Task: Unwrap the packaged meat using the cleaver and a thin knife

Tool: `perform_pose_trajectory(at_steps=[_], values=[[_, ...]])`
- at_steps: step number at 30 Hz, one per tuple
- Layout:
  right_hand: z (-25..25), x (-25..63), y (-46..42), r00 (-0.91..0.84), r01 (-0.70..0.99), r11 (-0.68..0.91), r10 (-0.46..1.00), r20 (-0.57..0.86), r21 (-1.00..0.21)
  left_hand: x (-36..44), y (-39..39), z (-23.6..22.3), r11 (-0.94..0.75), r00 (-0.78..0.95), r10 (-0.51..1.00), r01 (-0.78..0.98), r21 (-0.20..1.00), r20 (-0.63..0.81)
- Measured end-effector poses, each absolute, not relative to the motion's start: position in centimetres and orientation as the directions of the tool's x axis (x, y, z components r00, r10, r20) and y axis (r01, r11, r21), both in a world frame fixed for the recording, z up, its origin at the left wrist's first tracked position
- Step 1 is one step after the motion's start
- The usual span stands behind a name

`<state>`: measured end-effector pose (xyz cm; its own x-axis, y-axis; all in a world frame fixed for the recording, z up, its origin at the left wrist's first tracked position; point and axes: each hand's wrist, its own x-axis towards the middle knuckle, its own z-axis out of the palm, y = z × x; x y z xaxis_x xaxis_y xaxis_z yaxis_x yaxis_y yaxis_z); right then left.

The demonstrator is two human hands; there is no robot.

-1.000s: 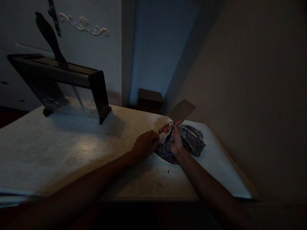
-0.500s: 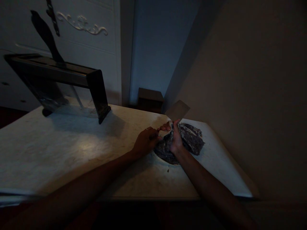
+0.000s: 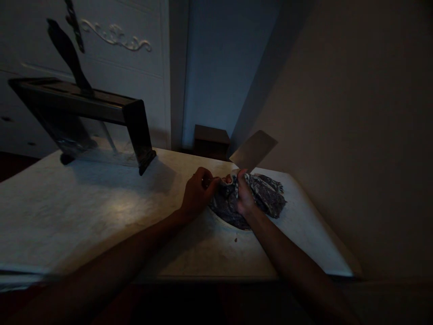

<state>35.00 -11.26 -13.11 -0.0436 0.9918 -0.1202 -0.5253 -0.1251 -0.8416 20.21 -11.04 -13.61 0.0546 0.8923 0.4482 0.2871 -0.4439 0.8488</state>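
Note:
A broad rectangular metal blade, like a cleaver [image 3: 254, 150], slants up and to the right from my right hand [image 3: 245, 196]. My right hand is closed round it with a grey patterned cloth [image 3: 228, 210] bunched in the grip; the handle is hidden. My left hand [image 3: 198, 192] is closed, thumb and fingers pinched at the cloth's left edge. Exactly what lies in that pinch is hard to make out in the dim light. The cloth's right part [image 3: 270, 198] lies spread on the white marbled tabletop [image 3: 135, 225].
At the left stands a black-framed knife block [image 3: 101, 108] with clear sides and a dark knife handle [image 3: 69, 56] sticking up. A brown wall [image 3: 355, 158] borders the table on the right. Behind are a white door [image 3: 128, 76] and a small dark box [image 3: 211, 137].
My left hand has moved left and slightly up, and the cloth's left edge has shifted left too. The blade has risen a little and tilted further right in my right hand.

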Motion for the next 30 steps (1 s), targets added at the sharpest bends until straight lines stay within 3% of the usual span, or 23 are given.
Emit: perform_pose_trajectory(at_steps=[5,9,15,22,26,30], values=[[-13.6,35.2,-11.0,0.032,-0.506,-0.006,0.999,-0.026,-0.862,20.6,-12.2,-14.1,-0.621,0.346,0.784,0.411,0.667,0.516],[-14.0,35.2,-11.0,0.070,-0.489,0.050,0.997,0.019,-0.871,21.0,-12.4,-14.4,-0.594,0.369,0.804,0.528,0.607,0.466],[-14.2,35.1,-11.1,0.115,-0.508,0.039,0.993,-0.023,-0.860,20.9,-12.1,-14.3,-0.551,0.373,0.834,0.599,0.581,0.406],[-14.0,34.6,-11.8,0.048,-0.371,0.080,0.997,0.067,-0.925,20.7,-11.7,-14.4,-0.516,0.472,0.847,0.614,0.597,0.246],[-14.4,34.4,-11.7,0.124,-0.285,0.158,0.984,0.127,-0.945,20.5,-11.6,-13.7,-0.438,0.496,0.865,0.662,0.609,0.083],[-14.4,34.3,-11.6,0.153,-0.228,0.159,0.980,0.126,-0.961,20.4,-11.5,-13.2,-0.408,0.500,0.865,0.640,0.651,0.050]])
